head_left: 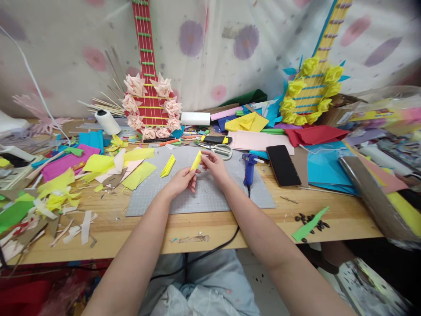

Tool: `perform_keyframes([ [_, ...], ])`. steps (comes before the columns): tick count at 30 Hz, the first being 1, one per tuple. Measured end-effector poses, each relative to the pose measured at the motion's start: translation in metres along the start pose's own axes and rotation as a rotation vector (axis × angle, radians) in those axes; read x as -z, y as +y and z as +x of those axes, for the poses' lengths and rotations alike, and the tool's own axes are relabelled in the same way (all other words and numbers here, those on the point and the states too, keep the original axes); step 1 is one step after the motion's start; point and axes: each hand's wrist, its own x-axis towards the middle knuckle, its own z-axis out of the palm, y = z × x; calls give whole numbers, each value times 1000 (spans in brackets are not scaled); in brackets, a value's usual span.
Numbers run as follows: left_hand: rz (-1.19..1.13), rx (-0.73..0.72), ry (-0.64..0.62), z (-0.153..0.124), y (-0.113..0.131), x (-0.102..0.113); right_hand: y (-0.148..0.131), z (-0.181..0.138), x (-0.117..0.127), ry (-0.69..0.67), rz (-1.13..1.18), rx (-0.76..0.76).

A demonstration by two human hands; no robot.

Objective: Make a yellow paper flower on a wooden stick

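Note:
Over the grey cutting mat (210, 204), my left hand (183, 180) pinches a narrow folded strip of yellow paper (196, 161) near its lower end. My right hand (213, 165) has its fingers closed at the strip's upper right side; both hands appear to touch it. Several slim yellow folded pieces (168, 166) lie together on the mat, left of my hands. Scissors (221, 151) rest at the mat's back edge, just beyond my right hand. A blue hot glue gun (249, 169) stands on the mat to the right.
A black phone (283, 165) lies right of the mat. Paper scraps (59, 193) pile up at the left. Behind stand a red paper guitar (149, 94) with pink flowers and a yellow one (309, 92). A cable (210, 252) hangs over the front edge. Dark beads (319, 226) lie front right.

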Motion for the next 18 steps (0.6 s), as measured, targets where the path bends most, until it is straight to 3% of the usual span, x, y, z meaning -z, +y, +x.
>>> perform_keyframes([
  [6,25,-29,18,1,-2,1,9,1,-3,25,-210,77],
  [18,33,-19,78,2,-2,0,4,-1,-4,-2,-265,111],
])
